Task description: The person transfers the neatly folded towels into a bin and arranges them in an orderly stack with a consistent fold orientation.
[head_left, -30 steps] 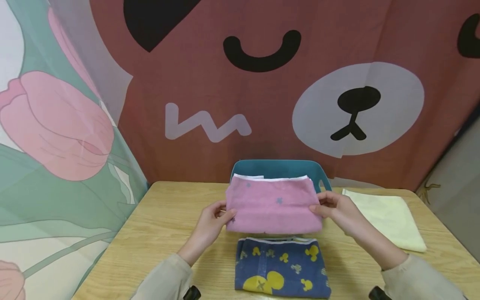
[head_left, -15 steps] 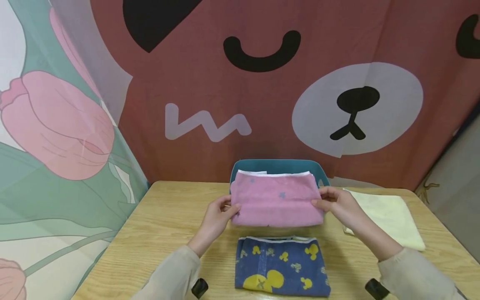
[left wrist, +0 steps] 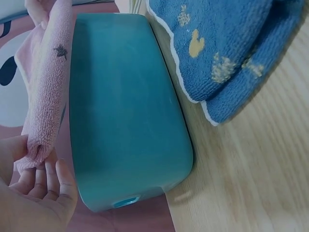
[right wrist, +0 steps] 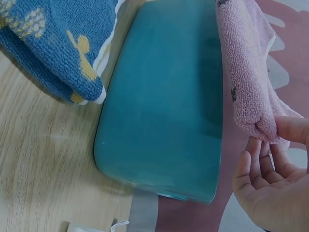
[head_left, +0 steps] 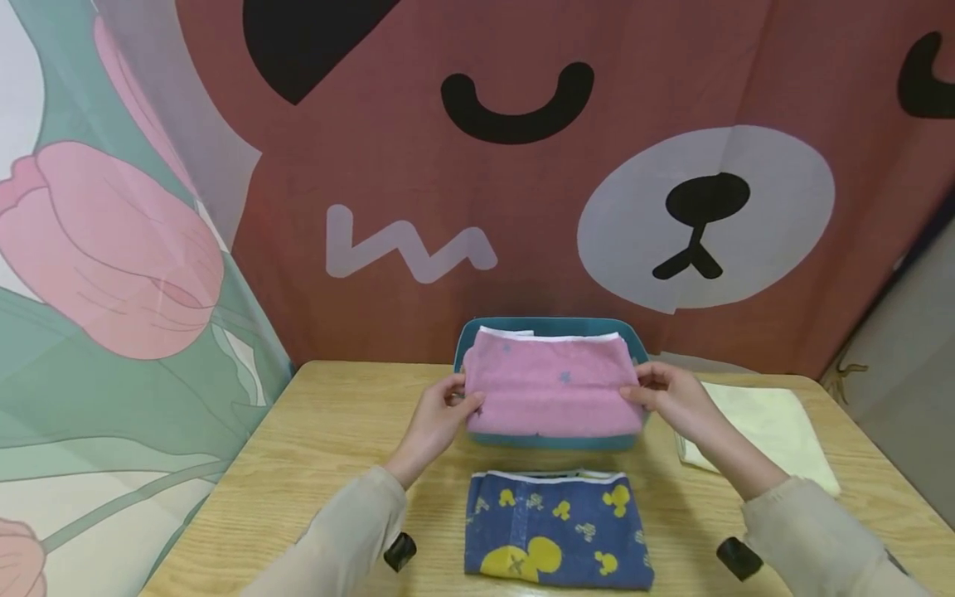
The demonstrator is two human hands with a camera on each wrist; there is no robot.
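Note:
A folded pink towel [head_left: 552, 385] with white edging and small dark star marks is held up over a teal plastic basket [head_left: 552, 443]. My left hand [head_left: 436, 419] pinches its left end between thumb and fingers. At the opposite end, my right hand [head_left: 675, 402] pinches it the same way. Both wrist views show the towel [left wrist: 50, 82] above the basket's rim, with the basket's outer wall [right wrist: 161, 101] below it. Much of the basket's opening is hidden behind the towel in the head view.
Nearer the body, a folded blue towel [head_left: 559, 531] with yellow mouse-head shapes lies on the wooden table [head_left: 321, 464]. To the right lies a folded pale yellow towel [head_left: 776, 431], partly behind the right forearm. A printed curtain [head_left: 403, 166] hangs right behind the basket.
Both hands have carried the pink towel away from the body and slightly right, so it now overlaps the basket's opening. The basket's front wall has come into view below it.

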